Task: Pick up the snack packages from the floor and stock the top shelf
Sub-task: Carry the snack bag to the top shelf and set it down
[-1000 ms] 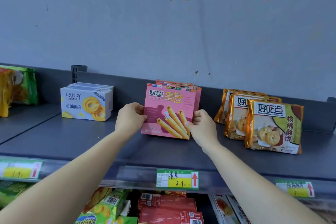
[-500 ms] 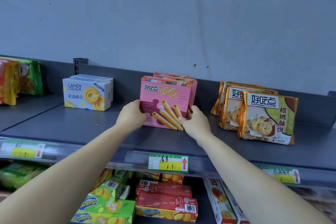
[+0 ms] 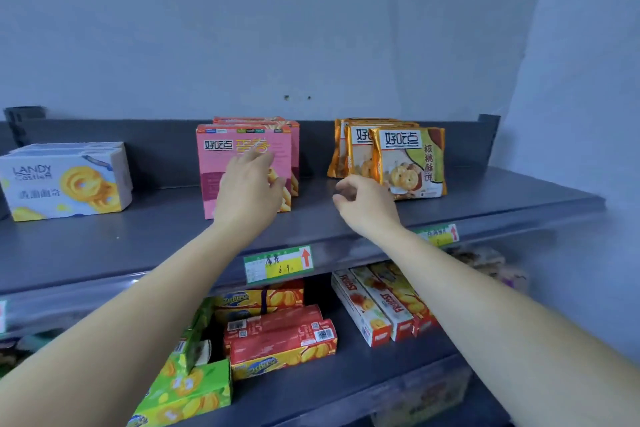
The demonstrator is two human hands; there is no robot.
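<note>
at mid-frame in the head view, on the top shelf (image 3: pixel 138 236): front pink box (image 3: pixel 221 180) upright, printed face toward the camera, set back from the shelf's front lip with a strip of dark board showing before it; more pink boxes (image 3: pixel 295 152) upright right behind, offset a little to the right, close to the back rail (image 3: pixel 166 149); left hand (image 3: pixel 247 192) raised before the front pink box, fingers spread and fairly straight, fingertips over the printed face near its upper right, gripping nothing; touching the card or just short of it, cannot tell; right hand (image 3: pixel 367 206) over the gap between the pink boxes and the gold packets (image 3: pixel 412 163), fingers loosely curled, thumb apart, holding nothing, just beside the front packet's lower left corner; gold packets upright, one behind another, fanned leftward toward the back; dark board open to their right as far as the shelf's end; to the left, wide stretch of board between the front pink box and the white cookie boxes (image 3: pixel 65 184), one behind the other; along the front edge, green and yellow price tag (image 3: pixel 278 263) below the pink boxes, second tag (image 3: pixel 438 234) just beside the right forearm; below, on the lower shelf (image 3: pixel 346 378), red boxes (image 3: pixel 280 336) stacked flat, green boxes (image 3: pixel 187 388) to their left, long white and red boxes (image 3: pixel 374 308) to their right; above, bluish wall (image 3: pixel 311 28).
</note>
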